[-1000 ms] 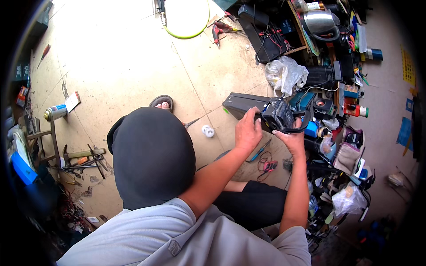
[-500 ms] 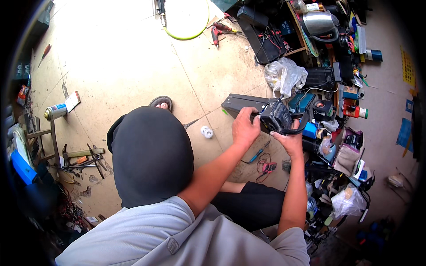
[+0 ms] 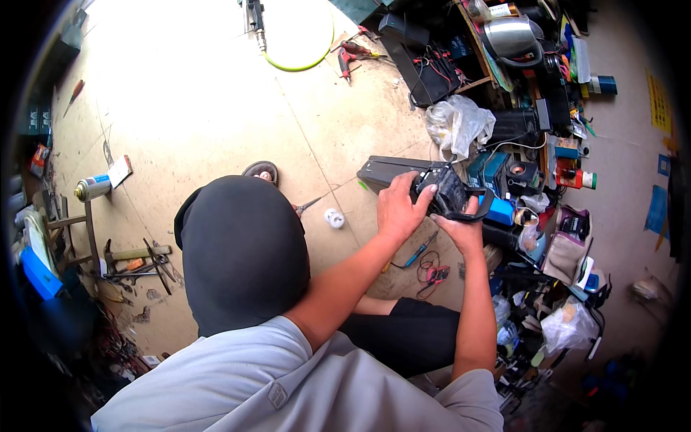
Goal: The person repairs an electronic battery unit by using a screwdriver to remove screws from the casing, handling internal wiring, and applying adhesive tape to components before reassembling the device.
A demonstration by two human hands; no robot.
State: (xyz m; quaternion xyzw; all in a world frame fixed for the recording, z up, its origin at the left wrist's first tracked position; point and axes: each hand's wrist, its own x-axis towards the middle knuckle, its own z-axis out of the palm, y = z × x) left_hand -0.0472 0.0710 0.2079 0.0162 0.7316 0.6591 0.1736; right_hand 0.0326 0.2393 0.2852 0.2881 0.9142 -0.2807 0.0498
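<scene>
A long dark grey case [image 3: 392, 171] with a black end piece [image 3: 448, 189] lies slanting in front of me, to the right of the middle. The end piece has a loop handle and its dusty, uneven top is exposed; I cannot tell what kind of device it is. My left hand [image 3: 402, 205] is closed on the near-left edge of the end piece, its thumb on top. My right hand [image 3: 462, 229] grips the piece from below by the handle, with a thumb through the loop. Part of its fingers is hidden.
On the floor nearby are a white roll [image 3: 334, 218], scissors [image 3: 308, 204], a blue soldering iron [image 3: 421, 249] and a red meter-like tool [image 3: 437, 273]. Crowded shelves and a white plastic bag [image 3: 459, 126] border the right. A hammer [image 3: 137, 253] and spray can [image 3: 93, 188] lie left.
My left thumb has come up onto the top of the black end piece. My right hand has shifted slightly up and left, and its thumb now shows within the handle.
</scene>
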